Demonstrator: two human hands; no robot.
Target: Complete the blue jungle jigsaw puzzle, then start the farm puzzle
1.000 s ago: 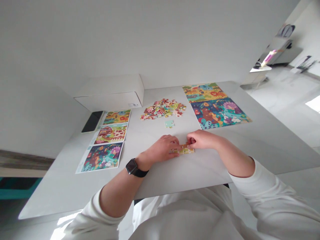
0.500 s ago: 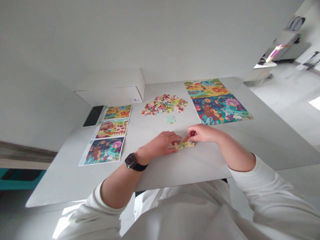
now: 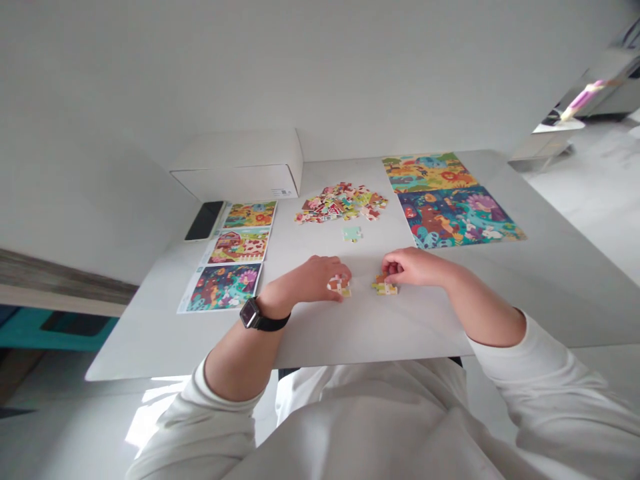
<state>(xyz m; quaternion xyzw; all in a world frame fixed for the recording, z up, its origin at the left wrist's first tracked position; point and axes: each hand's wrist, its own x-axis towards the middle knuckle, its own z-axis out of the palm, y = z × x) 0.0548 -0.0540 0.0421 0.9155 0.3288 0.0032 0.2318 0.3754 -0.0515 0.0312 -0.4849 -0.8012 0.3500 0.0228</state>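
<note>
My left hand point(image 3: 319, 280) curls its thumb and fingers around a brown-and-cream puzzle piece point(image 3: 343, 287) low over the table. Across a gap, my right hand point(image 3: 404, 267) pinches a second puzzle piece point(image 3: 385, 287), yellow-green and brown with a pale fence pattern, at the table's surface. My fingers partly cover both, so I cannot tell whether each is a single piece or some joined together. A pale green puzzle piece point(image 3: 353, 233) lies alone beyond my hands. Behind it is a heap of loose puzzle pieces point(image 3: 345, 202).
Two finished puzzles, a jungle scene point(image 3: 430, 172) and a dark forest scene point(image 3: 457, 215), lie at the right. On the left are a printed picture sheet point(image 3: 239, 247), a phone point(image 3: 205, 221) and a white box point(image 3: 235, 180) against the wall.
The puzzle parts, side by side before, are now apart: my left hand has drawn its piece leftward, while my right stays on the other. The view has shifted slightly.
</note>
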